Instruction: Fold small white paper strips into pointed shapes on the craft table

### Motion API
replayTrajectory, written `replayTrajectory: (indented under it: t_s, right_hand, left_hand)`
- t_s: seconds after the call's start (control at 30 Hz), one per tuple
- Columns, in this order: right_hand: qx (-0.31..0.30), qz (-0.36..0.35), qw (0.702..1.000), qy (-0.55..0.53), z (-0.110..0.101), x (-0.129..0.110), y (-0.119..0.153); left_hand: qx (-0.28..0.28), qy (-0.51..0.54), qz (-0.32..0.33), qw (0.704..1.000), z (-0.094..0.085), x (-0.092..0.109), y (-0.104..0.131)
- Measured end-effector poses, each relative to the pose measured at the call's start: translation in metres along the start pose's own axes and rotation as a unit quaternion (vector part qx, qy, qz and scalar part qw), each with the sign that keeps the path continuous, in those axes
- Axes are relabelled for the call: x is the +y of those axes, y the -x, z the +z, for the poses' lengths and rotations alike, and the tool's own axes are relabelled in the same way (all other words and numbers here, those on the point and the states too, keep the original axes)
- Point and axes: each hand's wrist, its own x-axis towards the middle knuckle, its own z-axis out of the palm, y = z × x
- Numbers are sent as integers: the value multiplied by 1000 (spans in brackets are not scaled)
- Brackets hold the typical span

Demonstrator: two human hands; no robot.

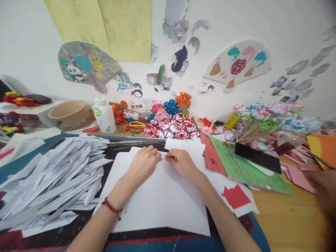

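Large sheets of white paper (160, 203) lie in front of me, overlapping, on a dark mat. My left hand (147, 159) is closed at their far edge, its fingers curled down onto the paper. Close beside it, my right hand (181, 162) pinches the paper edge between thumb and fingers. The fingertips of both hands almost meet, and the exact bit of paper between them is hard to see. To the left spreads a big heap of folded white paper strips (63, 175). Smaller white paper pieces (194, 148) lie just beyond my right hand.
Behind the paper lie thin wires (131, 143), red-and-white paper flowers (173, 127) and a white bottle (103, 115). At right are a green packet (252, 168), a black phone-like slab (257, 157) and red paper (236, 196). A blurred hand (327, 185) shows at the right edge.
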Motion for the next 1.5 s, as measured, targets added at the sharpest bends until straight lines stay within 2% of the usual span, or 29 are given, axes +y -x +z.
replayTrajectory:
  t_s: [0.2, 0.3, 0.43, 0.83, 0.97, 1.13, 1.37, 1.5]
  right_hand:
    - [17, -10, 1000, -11, 2, 3, -3]
    - [-3, -4, 1000, -9, 2, 5, -5]
    - [-23, 16, 999, -20, -2, 6, -4]
    - [8, 6, 1000, 10, -7, 10, 0]
    - [18, -6, 1000, 12, -11, 11, -1]
    - [32, -34, 998, 38, -13, 9, 0]
    - [32, -40, 996, 67, -10, 6, 3]
    - [35, -38, 995, 91, -13, 6, 2]
  left_hand:
    - [-14, -5, 58, 998, 4, 1, -4]
    - [-31, -8, 72, 997, 9, -1, -5]
    - [-34, -8, 50, 998, 11, -3, -4]
    - [-19, 24, -27, 999, 4, -9, -4]
    - [-3, 82, -61, 995, -2, -13, -4]
    - [10, 138, -55, 989, -2, -14, -3]
    - [-3, 133, -70, 989, 2, -17, 1]
    - [6, 102, -107, 989, -9, -15, 4]
